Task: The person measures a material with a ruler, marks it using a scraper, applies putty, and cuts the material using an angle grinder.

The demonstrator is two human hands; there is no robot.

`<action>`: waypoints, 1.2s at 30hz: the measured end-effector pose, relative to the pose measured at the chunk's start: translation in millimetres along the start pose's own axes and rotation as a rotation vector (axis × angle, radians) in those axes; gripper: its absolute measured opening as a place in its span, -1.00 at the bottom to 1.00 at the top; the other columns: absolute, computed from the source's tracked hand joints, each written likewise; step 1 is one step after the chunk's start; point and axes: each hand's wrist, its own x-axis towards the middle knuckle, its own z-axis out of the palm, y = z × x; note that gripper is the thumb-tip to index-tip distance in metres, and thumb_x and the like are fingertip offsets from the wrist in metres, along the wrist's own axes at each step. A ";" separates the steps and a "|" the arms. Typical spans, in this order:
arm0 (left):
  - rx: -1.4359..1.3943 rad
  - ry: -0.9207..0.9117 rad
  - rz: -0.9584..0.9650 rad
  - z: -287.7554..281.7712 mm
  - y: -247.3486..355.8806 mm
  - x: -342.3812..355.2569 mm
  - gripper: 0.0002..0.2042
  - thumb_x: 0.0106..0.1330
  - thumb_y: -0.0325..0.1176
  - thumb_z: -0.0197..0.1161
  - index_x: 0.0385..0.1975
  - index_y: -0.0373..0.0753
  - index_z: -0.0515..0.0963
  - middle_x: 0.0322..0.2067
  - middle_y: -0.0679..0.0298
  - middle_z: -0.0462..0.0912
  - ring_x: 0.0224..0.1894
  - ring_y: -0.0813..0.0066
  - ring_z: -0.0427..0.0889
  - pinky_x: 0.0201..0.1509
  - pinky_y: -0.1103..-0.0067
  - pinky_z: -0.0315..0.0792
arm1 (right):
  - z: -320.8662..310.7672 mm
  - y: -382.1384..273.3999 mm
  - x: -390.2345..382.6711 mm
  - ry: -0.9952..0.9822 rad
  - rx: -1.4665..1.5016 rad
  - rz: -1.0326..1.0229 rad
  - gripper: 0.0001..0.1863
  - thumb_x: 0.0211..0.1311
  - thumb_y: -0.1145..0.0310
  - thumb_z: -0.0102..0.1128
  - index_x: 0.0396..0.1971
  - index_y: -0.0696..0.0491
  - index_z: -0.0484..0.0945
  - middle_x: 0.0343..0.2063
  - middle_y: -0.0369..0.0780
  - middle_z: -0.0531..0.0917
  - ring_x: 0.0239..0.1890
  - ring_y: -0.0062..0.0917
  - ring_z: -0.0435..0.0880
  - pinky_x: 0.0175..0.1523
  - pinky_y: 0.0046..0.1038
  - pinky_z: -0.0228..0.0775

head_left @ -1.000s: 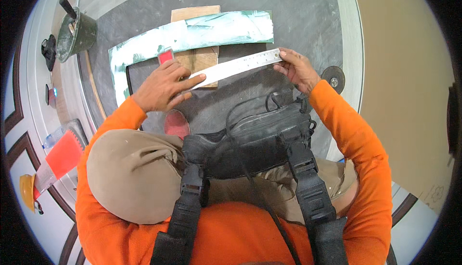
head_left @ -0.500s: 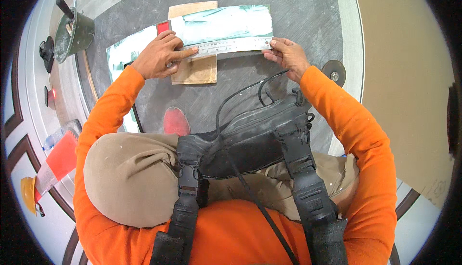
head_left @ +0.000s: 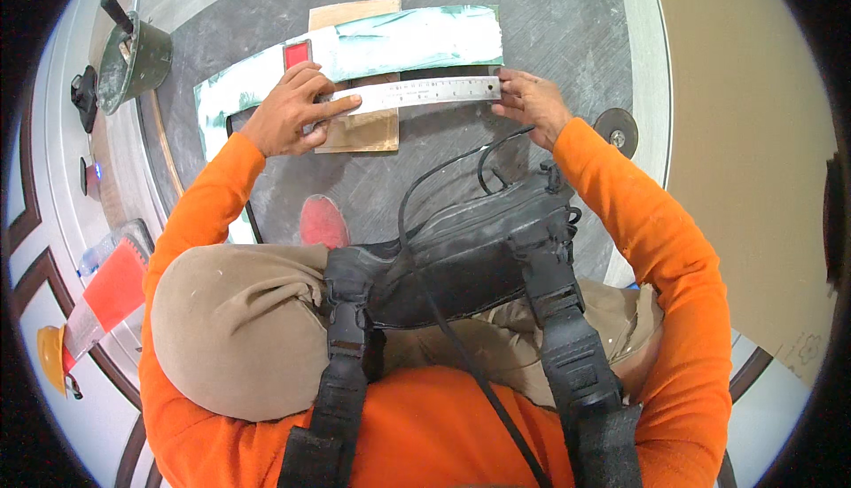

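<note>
A long metal ruler [head_left: 425,91] spans the space between my two hands, just on my side of a white-and-green smeared strip [head_left: 417,40]. My left hand [head_left: 297,111] is closed around the ruler's left end, its index finger stretched along the top. At the other end, my right hand [head_left: 536,102] pinches the ruler between thumb and fingers. A red rectangular piece with a grey rim [head_left: 297,54] shows just beyond my left fingers; whether it joins the ruler I cannot tell. Under the strip lies a wooden board [head_left: 368,132], partly covered.
A dark green bucket [head_left: 151,62] with tool handles stands at the left. Near my right wrist lies a round disc [head_left: 615,132]. A black cable [head_left: 403,209] loops from the black bag [head_left: 452,249] on my lap. A yellow helmet [head_left: 51,357] is at the far left.
The ruler has shifted toward me, off the near edge of the strip, leaving a dark gap between them. Both hands still hold it.
</note>
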 end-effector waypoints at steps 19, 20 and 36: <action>0.051 0.058 0.013 13.2 -15.3 4.8 -0.32 0.06 -0.42 0.26 0.29 0.22 0.47 -0.17 0.22 0.46 0.00 0.19 0.44 0.41 0.22 0.23 | -43.2 -27.6 12.9 0.060 -0.286 -0.234 -0.61 0.23 0.50 -0.02 0.01 0.08 0.66 -0.01 -0.25 0.67 0.01 -0.54 0.54 0.04 -0.49 0.37; 0.051 0.057 0.013 13.8 -15.6 6.3 -0.32 0.06 -0.42 0.26 0.29 0.22 0.47 -0.17 0.22 0.46 0.00 0.19 0.44 0.41 0.22 0.23 | -45.3 -25.7 12.9 0.066 -0.396 -0.309 -0.61 0.25 0.50 -0.03 0.03 0.10 0.64 -0.02 -0.24 0.68 -0.02 -0.54 0.57 0.01 -0.50 0.40; -0.138 -0.032 0.136 74.4 8.7 28.7 -0.30 0.10 -0.44 0.36 0.31 0.28 0.42 -0.11 0.19 0.48 0.05 0.13 0.46 0.43 0.13 0.22 | -105.3 24.1 -8.7 0.349 -1.658 -0.463 -0.39 0.32 0.44 -0.05 0.40 -0.07 0.20 0.10 -0.01 0.59 0.04 -0.13 0.63 0.09 -0.18 0.49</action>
